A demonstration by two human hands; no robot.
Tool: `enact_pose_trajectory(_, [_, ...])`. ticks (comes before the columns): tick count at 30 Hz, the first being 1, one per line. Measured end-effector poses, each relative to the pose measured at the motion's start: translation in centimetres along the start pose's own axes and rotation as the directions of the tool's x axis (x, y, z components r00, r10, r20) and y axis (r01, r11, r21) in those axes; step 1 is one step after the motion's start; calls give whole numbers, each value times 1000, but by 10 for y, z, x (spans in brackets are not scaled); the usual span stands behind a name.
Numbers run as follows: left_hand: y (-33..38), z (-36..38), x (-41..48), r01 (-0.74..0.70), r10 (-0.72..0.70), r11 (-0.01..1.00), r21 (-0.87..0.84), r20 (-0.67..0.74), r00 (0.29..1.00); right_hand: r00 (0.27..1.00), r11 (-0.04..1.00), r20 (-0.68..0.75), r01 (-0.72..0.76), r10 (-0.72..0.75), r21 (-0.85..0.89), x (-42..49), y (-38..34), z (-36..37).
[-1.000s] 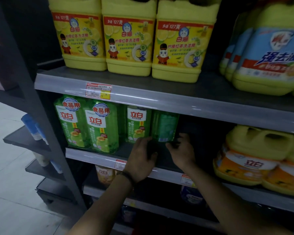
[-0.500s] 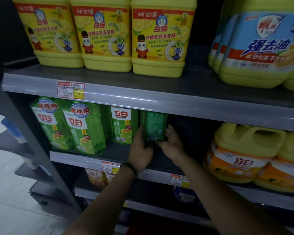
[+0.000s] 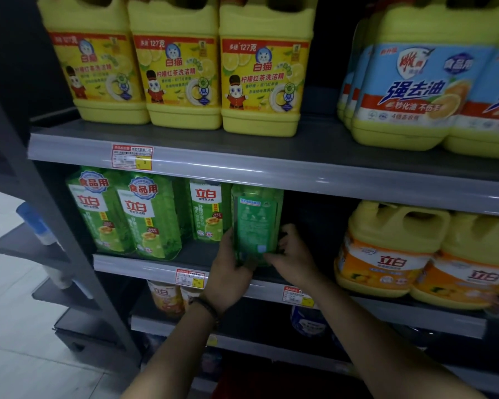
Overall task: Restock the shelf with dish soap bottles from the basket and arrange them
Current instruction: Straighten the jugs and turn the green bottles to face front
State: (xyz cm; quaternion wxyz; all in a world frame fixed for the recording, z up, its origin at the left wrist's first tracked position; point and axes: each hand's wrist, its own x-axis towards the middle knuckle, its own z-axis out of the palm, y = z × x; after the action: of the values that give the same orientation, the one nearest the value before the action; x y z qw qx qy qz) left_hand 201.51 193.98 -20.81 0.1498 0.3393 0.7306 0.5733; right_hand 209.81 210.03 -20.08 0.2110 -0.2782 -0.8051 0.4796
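Note:
A green dish soap bottle [image 3: 255, 223] stands on the middle shelf [image 3: 162, 267] with its back label facing out. My left hand [image 3: 228, 272] grips its lower left side and my right hand [image 3: 293, 257] grips its lower right side. Three more green bottles stand to its left: one [image 3: 208, 210] set further back and two [image 3: 152, 217] [image 3: 98, 211] at the shelf's front edge. The basket is out of view.
Yellow jugs [image 3: 262, 82] line the top shelf, with blue-labelled jugs [image 3: 421, 87] at right. Orange-labelled yellow jugs [image 3: 386, 251] fill the middle shelf's right side, past a dark gap. Lower shelves hold more bottles [image 3: 164, 298]. A grey upright post [image 3: 55, 226] stands left, pale floor beyond.
Both hands closed round the green bottle's base and drew it forward toward the shelf's front. The camera moved closer and tilted slightly up.

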Motion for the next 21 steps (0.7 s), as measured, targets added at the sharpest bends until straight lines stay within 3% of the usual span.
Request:
enact_pose_trajectory(4, [1,-4,-3,1,4,987,164,-30,1000,998,996,17,-58,57,61,2,-2,-5])
enact_pose_trajectory(8, [-1,5,-12,38,-37,996,82,-11,999,995,989,66,-83,75,126,-1,-4,-8])
enact_pose_trajectory(13, [3,-5,-4,73,-74,996,43,15,997,997,1000,72,11,-9,-20,-13,2,-5])
enact_pose_trajectory(16, [1,-17,6,52,-49,992,118,-27,998,991,995,113,75,-66,-73,-25,-4,-1])
enact_pose_trajectory(21, [1,-38,14,39,-43,990,132,29,999,986,979,133,124,-103,-162,-42,-17,17])
